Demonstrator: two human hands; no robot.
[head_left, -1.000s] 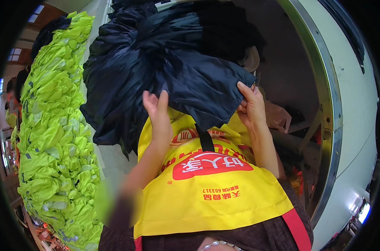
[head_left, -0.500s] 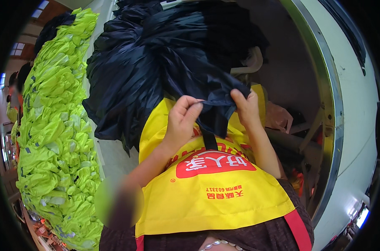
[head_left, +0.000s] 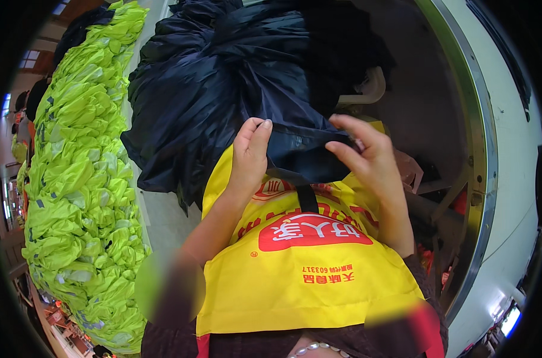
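A dark navy cloth (head_left: 304, 156) is stretched out in front of me, above my yellow apron (head_left: 307, 286). It runs up into a large gathered heap of the same thin, slightly shiny fabric (head_left: 187, 101). My left hand (head_left: 252, 149) pinches the cloth's upper left edge between thumb and fingers. At the cloth's right end is my right hand (head_left: 372, 152), thumb and forefinger spread apart on either side of its edge. Whether the other fingers of that hand touch the cloth is hard to make out.
A long mound of bright yellow-green garments (head_left: 80, 197) lies along the left. On the right a metal-edged pale table (head_left: 516, 179) curves past. A white curved bracket (head_left: 369, 89) sticks out beside the dark heap.
My hands have moved apart, the left slightly left and the right to the right. The right thumb and forefinger have opened from their pinch, and the cloth between the hands is spread wider.
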